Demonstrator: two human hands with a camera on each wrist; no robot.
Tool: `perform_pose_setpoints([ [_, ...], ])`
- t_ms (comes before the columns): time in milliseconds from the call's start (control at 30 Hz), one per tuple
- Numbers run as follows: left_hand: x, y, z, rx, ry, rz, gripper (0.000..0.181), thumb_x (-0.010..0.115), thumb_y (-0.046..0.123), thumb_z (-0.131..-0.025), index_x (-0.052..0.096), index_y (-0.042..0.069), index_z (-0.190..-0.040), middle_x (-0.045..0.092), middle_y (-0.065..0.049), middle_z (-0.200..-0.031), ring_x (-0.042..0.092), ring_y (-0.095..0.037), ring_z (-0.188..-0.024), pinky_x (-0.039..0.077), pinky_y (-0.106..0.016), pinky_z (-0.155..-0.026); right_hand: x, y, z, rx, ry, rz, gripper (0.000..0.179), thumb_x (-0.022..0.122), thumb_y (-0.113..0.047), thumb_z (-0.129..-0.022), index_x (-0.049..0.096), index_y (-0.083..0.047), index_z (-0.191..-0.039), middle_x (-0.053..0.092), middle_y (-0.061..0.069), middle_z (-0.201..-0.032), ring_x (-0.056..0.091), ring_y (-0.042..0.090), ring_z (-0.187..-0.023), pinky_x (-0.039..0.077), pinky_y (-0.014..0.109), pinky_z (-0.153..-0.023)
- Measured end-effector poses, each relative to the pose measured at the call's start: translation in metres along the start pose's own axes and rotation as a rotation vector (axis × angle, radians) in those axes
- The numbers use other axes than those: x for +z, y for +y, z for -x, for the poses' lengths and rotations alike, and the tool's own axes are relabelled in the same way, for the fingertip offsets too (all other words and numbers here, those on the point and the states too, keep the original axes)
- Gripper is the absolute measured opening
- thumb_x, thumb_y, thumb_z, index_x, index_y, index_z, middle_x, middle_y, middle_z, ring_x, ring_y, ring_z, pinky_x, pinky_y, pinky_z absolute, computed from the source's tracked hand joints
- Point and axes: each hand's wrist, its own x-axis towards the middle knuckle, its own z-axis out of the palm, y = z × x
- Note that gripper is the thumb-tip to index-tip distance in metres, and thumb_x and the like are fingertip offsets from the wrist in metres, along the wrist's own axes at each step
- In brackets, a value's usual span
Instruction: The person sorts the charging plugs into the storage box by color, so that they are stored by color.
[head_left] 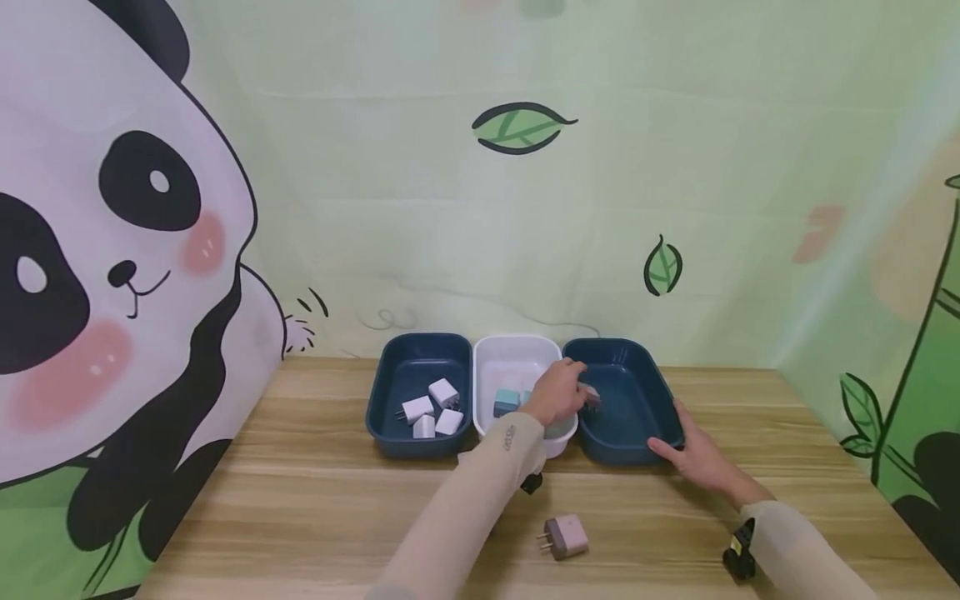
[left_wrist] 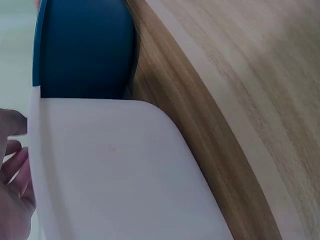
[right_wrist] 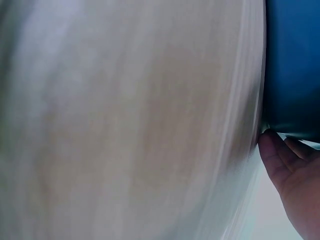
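Observation:
My left hand (head_left: 558, 392) reaches across the white bin (head_left: 517, 350), its fingers spread over the shared edge with the right dark blue bin (head_left: 626, 412). Just beyond the fingertips is a blurred pinkish charger (head_left: 592, 397), inside that blue bin's left wall. In the left wrist view, thumb and fingers stand apart with nothing visible between them. Around the near right corner of the same blue bin my right hand (head_left: 701, 458) holds on, thumb at the front and fingers along the side. Teal chargers (head_left: 507, 402) lie in the white bin, partly hidden by my left hand.
Another dark blue bin (head_left: 420, 350) on the left holds several white chargers (head_left: 444, 392). A pink and grey charger (head_left: 566, 536) lies on the wooden table (head_left: 300, 517) in front, between my forearms. The three bins stand side by side near a printed backdrop (head_left: 390, 208).

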Motion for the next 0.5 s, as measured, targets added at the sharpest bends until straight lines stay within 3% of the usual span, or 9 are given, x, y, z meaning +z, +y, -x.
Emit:
perform_pose_setpoints([
  [100, -0.005, -0.003, 0.002, -0.032, 0.023, 0.02, 0.043, 0.058, 0.021, -0.092, 0.053, 0.009, -0.133, 0.053, -0.008, -0.131, 0.05, -0.018, -0.119, 0.04, -0.028, -0.099, 0.0, 0.0, 0.0, 0.012, -0.009, 0.007, 0.095, 0.059, -0.041, -0.092, -0.002, 0.006, -0.148, 0.011, 0.037, -0.148, 0.019, 0.055, -0.131, 0.019, 0.066, -0.102],
  [267, -0.019, -0.009, 0.01, -0.018, 0.025, 0.066, 0.042, 0.058, 0.023, -0.093, 0.054, 0.008, -0.132, 0.053, -0.008, -0.131, 0.051, -0.019, -0.118, 0.041, -0.029, -0.098, 0.001, 0.003, 0.0, 0.069, -0.036, 0.019, 0.098, 0.057, -0.046, -0.092, -0.005, 0.005, -0.148, 0.007, 0.036, -0.149, 0.017, 0.055, -0.132, 0.018, 0.067, -0.102],
  [500, -0.036, -0.022, 0.03, 0.081, 0.002, 0.12, 0.043, 0.061, 0.021, -0.091, 0.055, 0.005, -0.131, 0.057, -0.009, -0.124, 0.055, -0.017, -0.108, 0.045, -0.026, -0.09, -0.001, -0.001, 0.0, 0.042, -0.03, 0.034, 0.096, 0.058, -0.043, -0.092, -0.003, 0.005, -0.148, 0.011, 0.037, -0.147, 0.021, 0.056, -0.13, 0.02, 0.067, -0.101],
])
